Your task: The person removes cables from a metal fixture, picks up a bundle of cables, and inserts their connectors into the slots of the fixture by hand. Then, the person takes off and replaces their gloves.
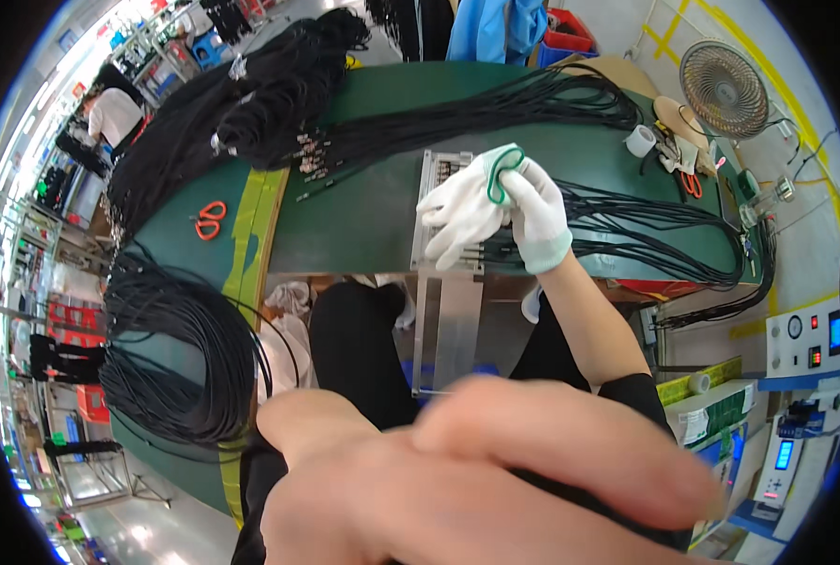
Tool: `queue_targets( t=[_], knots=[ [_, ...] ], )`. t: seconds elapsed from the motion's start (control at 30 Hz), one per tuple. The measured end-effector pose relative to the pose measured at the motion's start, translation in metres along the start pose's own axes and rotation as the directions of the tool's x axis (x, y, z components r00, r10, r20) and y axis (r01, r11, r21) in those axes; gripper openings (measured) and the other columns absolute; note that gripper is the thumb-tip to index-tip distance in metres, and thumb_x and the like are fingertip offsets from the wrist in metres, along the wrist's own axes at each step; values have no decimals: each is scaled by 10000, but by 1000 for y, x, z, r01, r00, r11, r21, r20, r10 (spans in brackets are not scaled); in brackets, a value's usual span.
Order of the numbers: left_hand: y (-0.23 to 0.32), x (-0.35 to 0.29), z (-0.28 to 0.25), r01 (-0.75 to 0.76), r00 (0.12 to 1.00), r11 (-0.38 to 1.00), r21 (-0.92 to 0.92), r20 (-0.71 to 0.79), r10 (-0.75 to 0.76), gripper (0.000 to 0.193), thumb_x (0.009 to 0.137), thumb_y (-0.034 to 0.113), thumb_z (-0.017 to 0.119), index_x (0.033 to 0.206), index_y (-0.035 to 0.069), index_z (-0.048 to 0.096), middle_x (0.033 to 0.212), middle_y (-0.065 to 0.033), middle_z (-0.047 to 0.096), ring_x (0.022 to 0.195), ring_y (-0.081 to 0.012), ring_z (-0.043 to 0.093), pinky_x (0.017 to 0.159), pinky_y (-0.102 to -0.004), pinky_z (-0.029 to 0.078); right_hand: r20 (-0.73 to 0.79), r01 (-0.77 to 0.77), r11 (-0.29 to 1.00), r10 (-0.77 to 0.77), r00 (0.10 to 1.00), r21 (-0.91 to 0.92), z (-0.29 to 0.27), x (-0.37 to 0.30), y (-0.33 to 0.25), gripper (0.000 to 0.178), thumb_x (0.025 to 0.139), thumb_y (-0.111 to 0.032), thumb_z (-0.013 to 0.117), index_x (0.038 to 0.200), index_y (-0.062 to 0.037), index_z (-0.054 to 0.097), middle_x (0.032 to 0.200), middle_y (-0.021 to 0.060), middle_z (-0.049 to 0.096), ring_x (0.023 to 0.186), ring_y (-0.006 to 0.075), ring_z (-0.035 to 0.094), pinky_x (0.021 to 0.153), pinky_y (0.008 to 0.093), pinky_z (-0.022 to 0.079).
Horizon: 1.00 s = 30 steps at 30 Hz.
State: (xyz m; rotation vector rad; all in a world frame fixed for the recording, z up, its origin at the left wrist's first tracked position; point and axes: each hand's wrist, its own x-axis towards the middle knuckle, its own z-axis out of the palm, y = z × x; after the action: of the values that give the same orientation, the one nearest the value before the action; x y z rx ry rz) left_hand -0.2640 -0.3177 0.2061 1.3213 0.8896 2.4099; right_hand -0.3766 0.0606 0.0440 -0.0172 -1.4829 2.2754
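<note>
My right hand (542, 226), in a white work glove, is closed on a second, loose white glove (464, 209) by its green-edged cuff. The loose glove hangs to the left with its fingers limp. Below both is a metal fixture (428, 174) at the table's near edge, partly hidden by the gloves. Bundles of black cables (646, 226) run from it to the right. Bare and very near the camera, my left hand (457, 480) reaches across the lower view. Its fingers are blurred and partly cut off by the lower edge, so its grip does not show.
On the green table (344, 221) lie heaps of black cables (184, 348), orange-handled scissors (210, 220) and a white tape roll (640, 141). A fan (724, 88) stands at the far right. Boxed devices with displays (804, 339) are at the right. A person (116, 118) sits far left.
</note>
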Motion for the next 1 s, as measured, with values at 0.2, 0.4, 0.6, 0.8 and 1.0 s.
queue_targets(
  t=[0.2,0.4,0.6,0.8,1.0],
  knots=[
    [-8,11,4,2,999,999,-37,-33,-4,367,914,583,523,931,236,644,920,-4,549,921,-205,495,835,-364,413,0,-35,999,35,999,-24,11,0,4,226,957,-196,552,1109,-43,618,922,-14,640,805,66,589,704,225,481],
    [-38,49,-11,3,999,999,-50,-39,-5,341,916,563,529,911,238,631,915,4,547,931,-200,491,847,-362,406,20,-46,999,47,999,-24,19,0,4,221,956,-199,552,1107,-48,608,912,-6,642,773,67,600,645,219,496],
    [-48,38,15,21,999,996,-83,-39,-24,316,918,543,535,890,240,619,910,12,545,942,-196,486,860,-359,400,13,-42,999,43,999,-24,13,0,2,223,953,-192,551,1104,-41,615,914,-11,646,778,58,597,645,210,486],
    [-42,47,-12,23,999,994,-111,-30,-27,294,921,524,541,870,243,607,905,21,543,952,-192,482,872,-357,393,8,-73,997,73,997,-23,19,3,5,231,953,-190,550,1123,-46,610,944,-2,653,810,71,616,677,223,510],
    [-25,33,-17,19,1000,990,-141,-10,-21,274,923,504,546,849,245,595,900,29,541,962,-188,477,884,-354,387,16,-62,998,62,998,-17,24,0,3,227,957,-200,548,1110,-45,615,911,-11,646,762,59,596,624,203,480]
  ],
)
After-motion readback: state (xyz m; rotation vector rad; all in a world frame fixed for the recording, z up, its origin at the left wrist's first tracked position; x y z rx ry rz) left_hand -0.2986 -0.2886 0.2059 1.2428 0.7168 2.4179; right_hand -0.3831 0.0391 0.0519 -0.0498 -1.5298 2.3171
